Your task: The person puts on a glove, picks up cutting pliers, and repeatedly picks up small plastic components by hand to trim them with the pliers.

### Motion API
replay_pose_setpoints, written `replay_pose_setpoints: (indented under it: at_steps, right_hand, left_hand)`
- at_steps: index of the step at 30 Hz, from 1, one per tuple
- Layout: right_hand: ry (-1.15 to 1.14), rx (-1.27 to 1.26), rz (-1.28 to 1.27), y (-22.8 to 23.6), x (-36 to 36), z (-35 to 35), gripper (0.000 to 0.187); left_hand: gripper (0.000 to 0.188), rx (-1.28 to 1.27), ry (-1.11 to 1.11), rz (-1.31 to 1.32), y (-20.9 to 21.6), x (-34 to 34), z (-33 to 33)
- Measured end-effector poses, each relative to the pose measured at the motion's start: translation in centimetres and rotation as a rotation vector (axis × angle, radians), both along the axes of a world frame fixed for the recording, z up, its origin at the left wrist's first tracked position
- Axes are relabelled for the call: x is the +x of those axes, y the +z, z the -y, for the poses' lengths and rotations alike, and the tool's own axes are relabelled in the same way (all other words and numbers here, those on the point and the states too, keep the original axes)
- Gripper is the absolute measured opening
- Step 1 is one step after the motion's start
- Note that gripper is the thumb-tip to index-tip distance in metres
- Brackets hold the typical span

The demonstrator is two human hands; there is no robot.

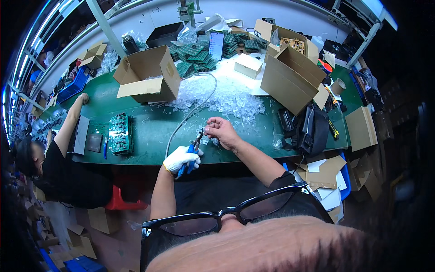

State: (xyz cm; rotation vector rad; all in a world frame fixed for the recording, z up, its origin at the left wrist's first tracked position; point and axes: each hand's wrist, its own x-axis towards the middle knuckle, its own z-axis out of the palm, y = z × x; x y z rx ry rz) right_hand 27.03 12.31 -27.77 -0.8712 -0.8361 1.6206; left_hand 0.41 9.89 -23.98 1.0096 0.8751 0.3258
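Note:
My left hand (181, 159), in a white glove, is closed around blue-handled pliers (192, 149), whose dark jaws point up and away from me. A grey cable (177, 129) runs from beside that hand in an arc over the table. My bare right hand (223, 133) is right at the plier jaws, its thumb and fingertips pinched together. Whatever sits between those fingertips is too small to make out. Just beyond both hands spreads a wide heap of small clear plastic pieces (217, 96), with a few loose ones lying below the right hand.
Cardboard boxes stand left (149, 77) and right (292, 77) of the heap. Behind are stacked green circuit boards (195, 56), a phone (216, 45) and a white box (248, 65). A black bag (312, 129) lies right. At left, a co-worker (63, 154) sits near a circuit-board stack (120, 133).

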Motion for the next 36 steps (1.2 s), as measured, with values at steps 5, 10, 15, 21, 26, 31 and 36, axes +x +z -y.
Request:
replay_pose_setpoints:
  at_steps: [5,10,15,21,26,31,36]
  right_hand:
    - [0.012,-0.053,0.073,0.5,0.6,-0.3,0.038]
    - [0.044,-0.069,0.104,1.0,1.1,-0.1,0.031]
    - [0.025,-0.088,0.080,0.3,1.4,0.4,0.035]
    - [-0.087,0.134,0.479,-1.5,2.3,1.3,0.027]
    - [-0.211,0.503,1.092,-0.5,2.6,2.4,0.018]
    - [-0.380,0.561,1.211,-0.3,4.7,0.5,0.018]
    - [-0.369,0.529,1.441,0.2,5.6,-2.6,0.023]
  left_hand:
    - [0.046,0.017,-0.009,-0.043,0.5,0.3,0.0]
    - [0.037,0.089,-0.015,-0.136,0.9,0.7,0.5]
    - [0.029,0.174,-0.033,-0.261,1.1,1.1,0.5]
    - [0.028,0.089,0.015,-0.102,1.5,1.2,0.3]
    - [0.029,0.044,0.054,-0.091,1.2,0.9,0.5]
    - [0.030,0.028,0.058,-0.070,1.4,0.9,0.5]
    - [0.035,0.029,0.061,-0.079,1.6,0.9,0.5]
